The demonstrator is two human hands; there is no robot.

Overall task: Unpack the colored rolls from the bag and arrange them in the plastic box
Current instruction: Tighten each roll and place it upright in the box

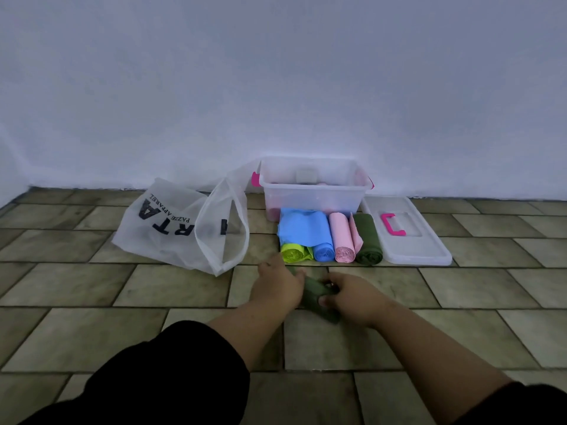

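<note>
A dark green roll (316, 294) lies on the tiled floor between my hands. My left hand (280, 285) holds its far end and my right hand (352, 299) grips its near end. Ahead, side by side on the floor, lie a lime roll (294, 252), a blue roll (322, 237) with a loose sheet over it, a pink roll (343, 237) and another dark green roll (368, 240). Behind them stands the clear plastic box (310, 199) with pink latches. The white translucent bag (184, 223) lies open at the left.
The box's clear lid (429, 243) with a pink handle (392, 225) lies flat on the floor to the right of the rolls. A plain white wall rises right behind the box. Tiled floor stretches to both sides.
</note>
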